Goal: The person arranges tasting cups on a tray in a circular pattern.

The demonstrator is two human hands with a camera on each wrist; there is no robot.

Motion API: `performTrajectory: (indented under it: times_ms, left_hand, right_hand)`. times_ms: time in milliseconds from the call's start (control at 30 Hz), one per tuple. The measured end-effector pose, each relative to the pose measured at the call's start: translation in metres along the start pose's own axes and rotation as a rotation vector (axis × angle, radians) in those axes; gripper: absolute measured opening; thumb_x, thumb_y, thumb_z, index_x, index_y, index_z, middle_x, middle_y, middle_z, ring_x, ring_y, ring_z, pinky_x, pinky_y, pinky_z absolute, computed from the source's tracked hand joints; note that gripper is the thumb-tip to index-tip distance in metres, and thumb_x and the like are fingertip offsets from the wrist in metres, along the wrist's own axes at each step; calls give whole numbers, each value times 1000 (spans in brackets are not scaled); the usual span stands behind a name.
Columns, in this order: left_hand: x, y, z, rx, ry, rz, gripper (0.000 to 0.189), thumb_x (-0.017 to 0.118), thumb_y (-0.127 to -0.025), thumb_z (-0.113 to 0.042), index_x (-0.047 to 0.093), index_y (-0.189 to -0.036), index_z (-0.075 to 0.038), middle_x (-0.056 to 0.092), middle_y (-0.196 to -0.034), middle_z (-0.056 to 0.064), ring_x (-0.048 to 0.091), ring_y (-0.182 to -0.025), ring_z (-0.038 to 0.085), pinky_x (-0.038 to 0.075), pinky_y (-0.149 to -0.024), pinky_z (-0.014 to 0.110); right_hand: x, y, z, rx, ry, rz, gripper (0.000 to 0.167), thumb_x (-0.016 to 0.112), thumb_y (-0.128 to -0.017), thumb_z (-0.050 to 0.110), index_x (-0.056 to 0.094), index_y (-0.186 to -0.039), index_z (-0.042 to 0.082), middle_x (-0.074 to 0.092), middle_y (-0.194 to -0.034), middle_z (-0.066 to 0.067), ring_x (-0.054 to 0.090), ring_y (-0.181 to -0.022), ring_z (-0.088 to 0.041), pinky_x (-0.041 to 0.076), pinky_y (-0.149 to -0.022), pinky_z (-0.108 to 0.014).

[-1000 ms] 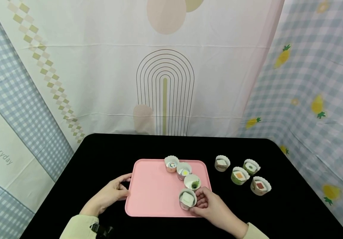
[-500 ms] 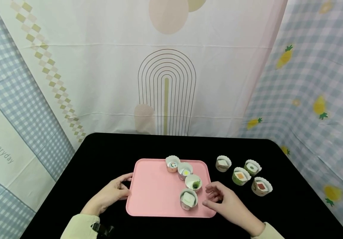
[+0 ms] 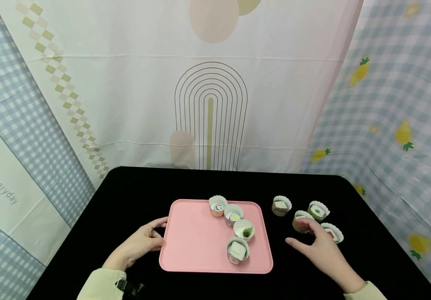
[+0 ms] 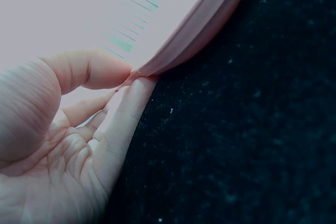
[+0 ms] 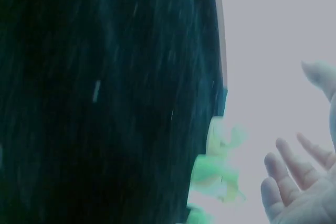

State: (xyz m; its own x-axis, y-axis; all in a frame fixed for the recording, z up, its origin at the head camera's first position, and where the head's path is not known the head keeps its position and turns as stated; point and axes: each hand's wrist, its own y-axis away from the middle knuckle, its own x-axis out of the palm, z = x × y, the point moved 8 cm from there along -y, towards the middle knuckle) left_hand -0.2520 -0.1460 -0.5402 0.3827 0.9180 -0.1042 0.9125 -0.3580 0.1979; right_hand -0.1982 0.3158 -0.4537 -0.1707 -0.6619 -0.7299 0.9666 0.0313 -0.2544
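At the left edge of a pink tray [image 3: 194, 243], my left hand [image 3: 138, 241] pinches the rim; the left wrist view shows thumb and fingertip meeting on the tray's rim [image 4: 197, 27]. My right hand [image 3: 324, 252] holds nothing, its thumb and fingers spread apart. It hovers at the right, over a group of paper cups, overlapping a green cup with an orange square [image 3: 302, 214] and a cup with a red square [image 3: 333, 233]. In the right wrist view the right hand [image 5: 302, 182] appears with open fingers beside blurred cups [image 5: 212, 177].
Along the tray's right half stand several paper cups, the nearest holding a white block [image 3: 237, 251], another something green [image 3: 246, 232]. Behind the right hand are a brown cup [image 3: 281, 207] and a green cup with a white ring [image 3: 317, 211]. All rest on a black tabletop [image 3: 144, 187].
My right hand has let go of the nearest cup on the tray and moved right to the group of cups. My left hand stays at the tray's edge.
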Motion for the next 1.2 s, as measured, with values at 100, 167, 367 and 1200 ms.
performTrajectory:
  times_ms: [100, 167, 367, 1200]
  left_hand:
    - [1, 1, -2, 8, 5, 2, 72, 64, -83, 2, 34, -149, -4, 43, -130, 20, 58, -88, 27, 56, -82, 40]
    - [1, 1, -3, 13, 6, 2, 73, 64, -83, 2, 33, -149, -3, 43, -130, 21, 58, -88, 27, 56, -82, 40]
    - [1, 0, 0, 4, 1, -1, 72, 64, -83, 2, 35, -148, -5, 43, -130, 20, 58, -88, 27, 56, -82, 39]
    - [-1, 0, 2, -9, -11, -9, 72, 65, -81, 1, 38, -147, -7, 45, -127, 19, 59, -87, 28, 56, -82, 39]
  right_hand:
    - [-11, -2, -14, 42, 19, -4, 68, 75, -81, 44, 52, -131, 4, 57, -123, -15, 52, -111, -33, 42, -89, -52]
    - [-17, -4, -22, 66, 46, -10, 72, 73, -82, 47, 50, -133, 2, 53, -126, -18, 47, -113, -36, 42, -86, -54]
    - [-34, -5, -48, 119, 75, -40, 83, 73, -82, 46, 40, -141, -3, 34, -138, -31, 31, -119, -52, 35, -83, -63]
    - [-24, 5, -120, 513, -325, 211, 92, 59, -94, 41, 6, -148, -11, 31, -136, -29, 52, -112, -29, 52, -83, -32]
